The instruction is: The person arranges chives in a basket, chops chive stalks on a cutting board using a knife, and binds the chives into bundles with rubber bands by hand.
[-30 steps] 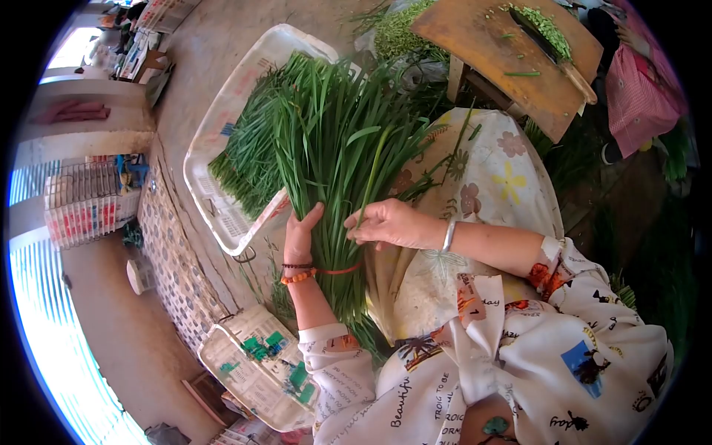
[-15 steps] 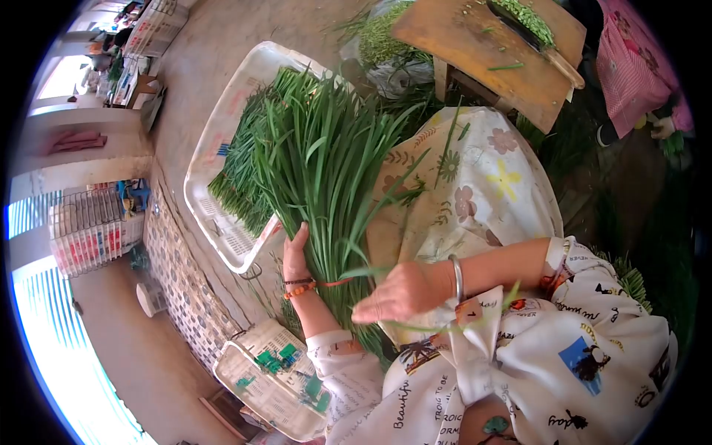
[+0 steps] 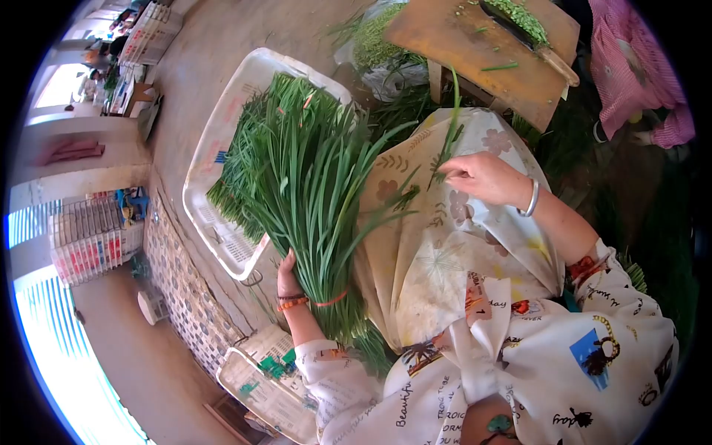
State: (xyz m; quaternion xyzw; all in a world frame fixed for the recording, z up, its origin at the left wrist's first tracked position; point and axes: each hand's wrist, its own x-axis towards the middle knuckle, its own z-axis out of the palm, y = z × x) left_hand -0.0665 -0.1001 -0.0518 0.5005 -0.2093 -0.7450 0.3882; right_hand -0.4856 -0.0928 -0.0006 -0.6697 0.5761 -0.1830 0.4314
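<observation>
A large bundle of long green leaves (image 3: pixel 311 200) leans across my lap, with a red band (image 3: pixel 331 300) around its lower part. My left hand (image 3: pixel 288 276) grips the bundle's left side just above the band. Over the flowered cloth (image 3: pixel 437 245) on my lap, my right hand (image 3: pixel 482 176) has its fingers pinched together at a few loose green blades (image 3: pixel 449 141). Behind the bundle, a white plastic crate (image 3: pixel 211 156) holds more green leaves.
A wooden board (image 3: pixel 482 44) bears a knife (image 3: pixel 556 65) and chopped greens. Beside it lies a bag of chopped greens (image 3: pixel 377 44). Another crate (image 3: pixel 259 378) with green ties is at the lower left. A person in pink (image 3: pixel 630 81) is at the upper right.
My right hand went from the bundle down toward my lap, then up and right to the loose blades on the cloth. My left hand keeps hold of the bundle, which sits slightly lower in view.
</observation>
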